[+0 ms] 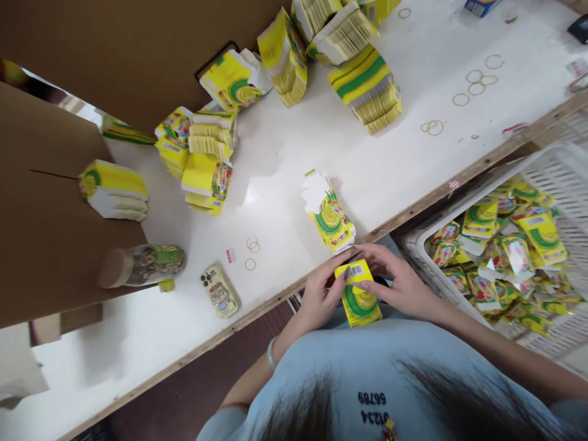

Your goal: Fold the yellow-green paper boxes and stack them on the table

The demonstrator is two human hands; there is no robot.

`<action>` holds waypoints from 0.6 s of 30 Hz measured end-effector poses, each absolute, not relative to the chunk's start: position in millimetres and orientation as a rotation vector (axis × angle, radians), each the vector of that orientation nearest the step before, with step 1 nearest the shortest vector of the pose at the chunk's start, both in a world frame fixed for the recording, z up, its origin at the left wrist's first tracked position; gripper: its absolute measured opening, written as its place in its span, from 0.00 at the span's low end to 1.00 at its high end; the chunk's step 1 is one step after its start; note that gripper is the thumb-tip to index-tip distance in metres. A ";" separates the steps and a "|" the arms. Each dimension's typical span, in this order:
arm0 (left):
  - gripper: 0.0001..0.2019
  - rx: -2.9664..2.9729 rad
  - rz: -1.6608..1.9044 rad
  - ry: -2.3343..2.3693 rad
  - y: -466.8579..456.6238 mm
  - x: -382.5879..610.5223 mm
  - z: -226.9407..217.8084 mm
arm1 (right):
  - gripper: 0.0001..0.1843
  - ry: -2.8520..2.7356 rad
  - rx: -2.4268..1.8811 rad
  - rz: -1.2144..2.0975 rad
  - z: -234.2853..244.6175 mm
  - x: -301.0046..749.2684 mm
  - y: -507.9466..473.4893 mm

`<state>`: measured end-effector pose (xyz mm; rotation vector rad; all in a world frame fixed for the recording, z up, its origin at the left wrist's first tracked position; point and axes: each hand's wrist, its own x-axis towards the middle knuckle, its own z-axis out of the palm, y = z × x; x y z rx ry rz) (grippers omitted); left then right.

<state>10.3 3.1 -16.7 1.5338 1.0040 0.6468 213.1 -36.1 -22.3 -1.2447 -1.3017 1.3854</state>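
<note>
A small yellow carton (361, 300) with a green swirl and a barcode is held between my two hands, just off the table's front edge. My left hand (319, 294) grips its left side, the thumb pressed near the barcode. From the other side my right hand (402, 282) closes on it, thumb lying across the printed face. Fingers behind the carton are partly hidden. Just beyond my hands, a small fanned stack of flat cartons (331, 217) lies on the white table (275, 226).
Bundles of flat yellow cartons (367, 92) stand along the back. Rubber bands (475, 82) lie scattered at the right. A phone (219, 291) and a jar (151, 264) rest at the left. Beside me is a white plastic basket (567, 202) holding many yellow cartons.
</note>
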 end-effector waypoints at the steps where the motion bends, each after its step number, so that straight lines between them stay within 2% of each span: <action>1: 0.18 1.544 0.658 1.000 2.9 10.7 -16.5 | 0.28 -1.284 -1.244 1.526 -17.1 213.4 -33.8; 4: 0.17 1.506 0.691 1.024 1.4 11.8 -17.9 | 0.32 -1.228 -1.198 1.810 -4.7 218.2 -26.5; 10: 0.16 1.494 0.746 0.982 -2.7 12.9 -23.5 | 0.33 -1.157 -1.166 1.869 -4.1 232.8 -19.5; 15: 0.24 1.582 0.809 0.983 -7.9 14.5 -36.0 | 0.24 -0.956 -1.092 1.912 -22.8 220.2 -23.2; 18: 0.28 1.838 0.805 0.959 17.1 17.1 -40.9 | 0.20 -0.936 -1.268 1.682 -28.4 224.2 -28.0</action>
